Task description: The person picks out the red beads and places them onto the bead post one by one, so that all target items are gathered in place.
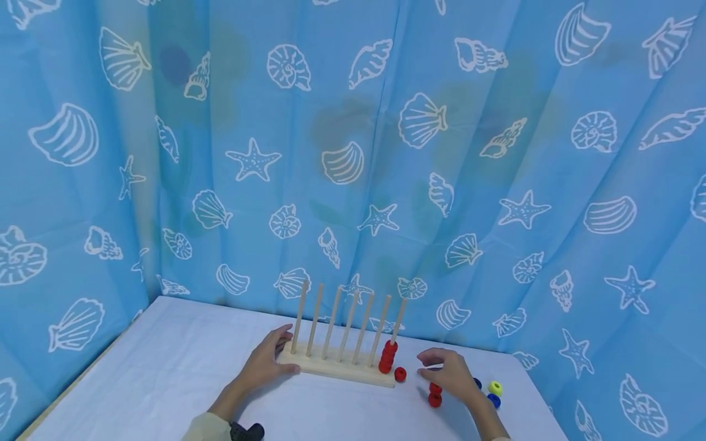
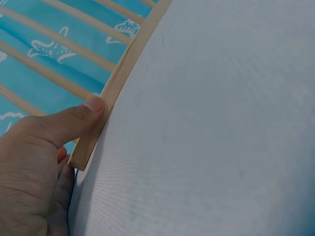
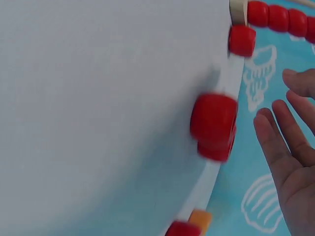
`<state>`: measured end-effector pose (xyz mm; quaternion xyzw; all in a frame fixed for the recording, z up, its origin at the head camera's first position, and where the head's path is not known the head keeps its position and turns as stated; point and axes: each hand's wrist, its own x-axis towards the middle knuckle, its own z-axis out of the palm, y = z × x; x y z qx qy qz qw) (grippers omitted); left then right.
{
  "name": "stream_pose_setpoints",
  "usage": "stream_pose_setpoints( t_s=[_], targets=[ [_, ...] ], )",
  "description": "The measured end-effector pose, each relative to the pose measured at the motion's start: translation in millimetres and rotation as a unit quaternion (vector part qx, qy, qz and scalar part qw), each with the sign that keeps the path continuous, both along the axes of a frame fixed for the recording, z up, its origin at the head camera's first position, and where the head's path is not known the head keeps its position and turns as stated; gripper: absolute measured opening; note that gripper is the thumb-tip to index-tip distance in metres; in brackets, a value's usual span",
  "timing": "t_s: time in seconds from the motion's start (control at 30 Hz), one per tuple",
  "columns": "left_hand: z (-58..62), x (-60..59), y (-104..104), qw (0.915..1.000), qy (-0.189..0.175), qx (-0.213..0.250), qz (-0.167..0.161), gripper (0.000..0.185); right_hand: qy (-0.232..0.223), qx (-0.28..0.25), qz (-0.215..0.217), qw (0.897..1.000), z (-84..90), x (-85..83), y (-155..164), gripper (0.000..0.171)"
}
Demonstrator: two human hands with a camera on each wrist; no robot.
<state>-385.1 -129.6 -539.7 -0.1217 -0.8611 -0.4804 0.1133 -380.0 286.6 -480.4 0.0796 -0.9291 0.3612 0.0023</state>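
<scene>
Left hand [image 1: 268, 361] grips the wooden peg rack [image 1: 336, 366] by its end – right hand [image 1: 448, 371], fingers loose and empty, hovers over red beads [image 1: 435, 395] on the desk [image 1: 165, 367]

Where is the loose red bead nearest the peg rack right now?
In the head view, the loose red bead lies on the table by the rack's right end, left of the right hand.

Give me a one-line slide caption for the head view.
Left hand grips the end of the wooden peg rack; right hand hovers open over loose red beads.
</scene>
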Motion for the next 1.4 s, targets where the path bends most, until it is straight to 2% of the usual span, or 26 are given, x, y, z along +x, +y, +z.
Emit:
stream_pose_setpoints(
  t_s=[0.2, 0.4, 0.53, 0.9, 1.13, 1.4],
  targets=[
    [1.8, -0.2, 3, 0.9999, -0.007, -0.005, 0.009, 0.097, -0.013, 0.002, 0.047, 0.999, -4.3, -7.4, -15, 0.037],
    [3.7, 0.5, 4, 0.9999, -0.007, -0.003, 0.014, 0.098, -0.007, -0.024, 0.071, 0.997, -14.0, -12.2, -21, 0.037],
    [3.0, 1.3, 4, 0.9998, -0.008, -0.005, 0.017, 0.098, -0.01, -0.02, 0.077, 0.997, -16.5, -10.9, -25, 0.037],
    [3.7, 1.8, 2, 0.9999, -0.007, -0.004, 0.013, 0.099, -0.019, -0.006, 0.059, 0.998, -17.0, -13.0, -33, 0.034],
    [-1.2, 0.2, 1, 0.9999, 0.007, 0.002, 0.009, 0.097, -0.007, -0.009, 0.055, 0.998, -16.2, -8.7, -32, 0.031],
    [-0.4, 0.5, 1, 0.9999, 0.01, -0.003, 0.002, 0.097, 0.006, -0.021, 0.018, 1.0, -15.4, -6.9, -31, 0.029]
  ],
)
